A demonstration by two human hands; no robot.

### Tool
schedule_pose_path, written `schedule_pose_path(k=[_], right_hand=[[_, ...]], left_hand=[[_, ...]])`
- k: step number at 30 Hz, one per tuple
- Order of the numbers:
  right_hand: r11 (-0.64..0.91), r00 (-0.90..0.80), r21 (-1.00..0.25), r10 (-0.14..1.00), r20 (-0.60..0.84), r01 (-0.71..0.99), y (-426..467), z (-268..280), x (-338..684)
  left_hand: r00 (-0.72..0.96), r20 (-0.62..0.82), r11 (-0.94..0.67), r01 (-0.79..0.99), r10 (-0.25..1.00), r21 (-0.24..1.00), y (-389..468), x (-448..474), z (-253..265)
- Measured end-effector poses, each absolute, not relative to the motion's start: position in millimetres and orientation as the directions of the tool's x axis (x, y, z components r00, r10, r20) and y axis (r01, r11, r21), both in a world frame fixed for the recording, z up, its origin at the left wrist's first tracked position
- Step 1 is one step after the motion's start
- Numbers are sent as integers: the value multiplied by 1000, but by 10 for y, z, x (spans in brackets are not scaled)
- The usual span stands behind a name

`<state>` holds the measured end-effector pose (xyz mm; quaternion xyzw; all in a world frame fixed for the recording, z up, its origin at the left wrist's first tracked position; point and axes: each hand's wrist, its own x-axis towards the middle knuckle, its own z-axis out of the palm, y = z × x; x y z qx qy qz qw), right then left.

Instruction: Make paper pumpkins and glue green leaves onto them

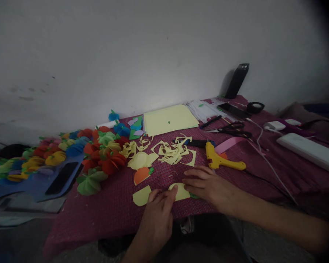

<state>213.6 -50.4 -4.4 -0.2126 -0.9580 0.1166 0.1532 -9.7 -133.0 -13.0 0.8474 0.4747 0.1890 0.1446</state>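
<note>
A folded-looking pale yellow paper piece [181, 192] with a rounded top lies near the table's front edge, between my hands. My left hand [159, 210] closes on its left end, with the thumb pressed on the paper. Over its right end my right hand [208, 186] lies nearly flat, fingers stretched out together. A bit of green paper [194, 195] shows below the right fingers. Beside my left hand is another yellow paper piece [142, 196]. An orange pumpkin-shaped cutout [142, 175] and yellow rounds [139, 160] lie beyond it.
Yellow scraps [172, 151] lie mid-table, near a yellow glue gun [222, 159] and black scissors [234, 129]. Yellow sheets [170, 118] rest against the wall side. Many coloured paper pumpkins [112, 160] crowd the left. A white power strip [309, 149] and cables are at right.
</note>
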Motion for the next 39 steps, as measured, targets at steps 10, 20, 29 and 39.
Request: schedule_pose_path(k=[10,20,29,39], right_hand=[[915,-905,-251,370,209,316,-611,-249,2097],[900,-912,-300,375,167,315,-555,-224,2131],[889,-895,-312,405,187,337,-560,-111,2111],[910,-897,-239,388,212,338,-458,-194,1930]], left_hand=[[507,192,-538,735,840,413,-1352,-27,-215],[427,196,-467,751,883,467,-1347,-47,-241],[356,206,-410,739,911,535,-1266,-72,-135],[265,288,-373,818,920,439,-1122,25,-220]])
